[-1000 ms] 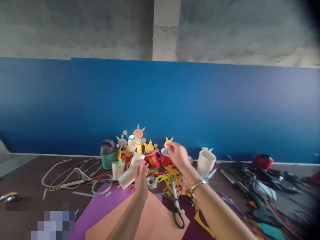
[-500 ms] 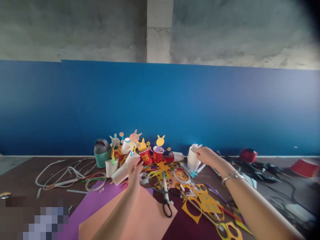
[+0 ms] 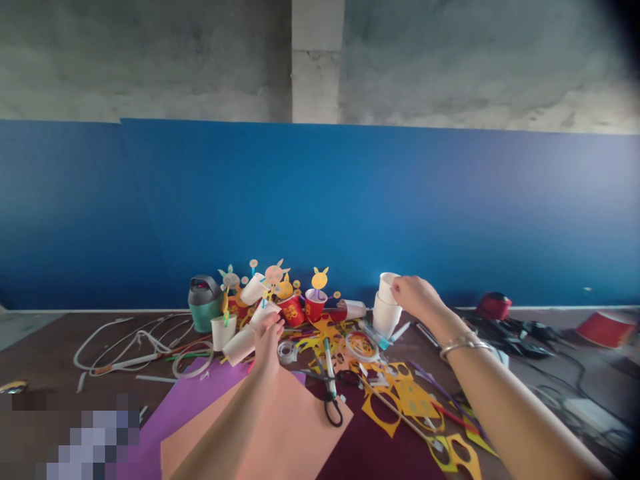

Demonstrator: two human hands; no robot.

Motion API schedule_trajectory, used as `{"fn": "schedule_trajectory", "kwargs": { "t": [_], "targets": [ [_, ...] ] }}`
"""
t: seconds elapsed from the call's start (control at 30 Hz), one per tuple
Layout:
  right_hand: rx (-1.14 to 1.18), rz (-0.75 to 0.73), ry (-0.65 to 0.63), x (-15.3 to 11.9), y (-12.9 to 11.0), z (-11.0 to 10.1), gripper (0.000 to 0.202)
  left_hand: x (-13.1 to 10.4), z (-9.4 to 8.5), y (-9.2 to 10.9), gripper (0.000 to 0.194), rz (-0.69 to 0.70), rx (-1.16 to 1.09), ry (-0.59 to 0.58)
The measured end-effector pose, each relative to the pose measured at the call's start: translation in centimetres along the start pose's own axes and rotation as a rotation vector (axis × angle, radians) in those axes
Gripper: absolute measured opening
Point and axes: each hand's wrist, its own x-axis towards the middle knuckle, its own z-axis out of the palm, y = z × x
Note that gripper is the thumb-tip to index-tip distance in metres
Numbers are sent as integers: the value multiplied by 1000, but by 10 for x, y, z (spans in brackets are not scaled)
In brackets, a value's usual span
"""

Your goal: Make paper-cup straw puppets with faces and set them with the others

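My right hand [image 3: 417,297] pinches the rim of a white paper cup [image 3: 386,287]. That cup stands partly inside, or just over, a second white paper cup [image 3: 386,317] on the table. My left hand [image 3: 269,333] is closed on a white paper cup [image 3: 264,311] with a blue straw bit, which tilts among the others. Close below it another white paper cup [image 3: 239,345] lies on its side. A pink paper animal head [image 3: 275,274] rises behind the left hand, beside red paper cups [image 3: 291,311] and a yellow paper head [image 3: 320,279].
Scissors [image 3: 332,407] lie on a peach sheet [image 3: 260,427] over a purple sheet [image 3: 155,427]. Yellow paper scraps [image 3: 413,400], a tape roll [image 3: 287,352] and a white cable [image 3: 140,343] are strewn about. A green container [image 3: 204,310] stands at the back left, with black cables [image 3: 530,343] at right.
My right hand has drawn a white paper cup upward, so much more of it shows above the lower cup. The left hand and its cup have hardly shifted.
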Motion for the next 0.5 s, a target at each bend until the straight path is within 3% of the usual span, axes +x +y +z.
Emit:
{"fn": "schedule_trajectory", "kwargs": {
  "t": [0.1,0.17,0.23,0.3,0.37,0.47,0.5],
  "targets": [
    [12,69,71,-7,-1,-15,28,-2,3,1,20,1,5,-8],
    [65,81,185,-15,-5,-23,29,-3,4,1,21,-9,19,-12],
    [222,40,377,-25,-14,-26,27,-6,6,2,20,-26,40,-31],
    [454,-36,489,-36,-30,-20,25,-15,10,4,22,-45,65,-81],
    [696,-94,403,-48,-52,-6,24,-30,13,6,31,-57,90,-161],
    [1018,-190,132,-66,-90,22,26,-62,15,11,50,-62,114,-297],
    [1089,-198,52,-72,-101,32,27,-72,14,13,54,-80,141,-453]
  ]
}}
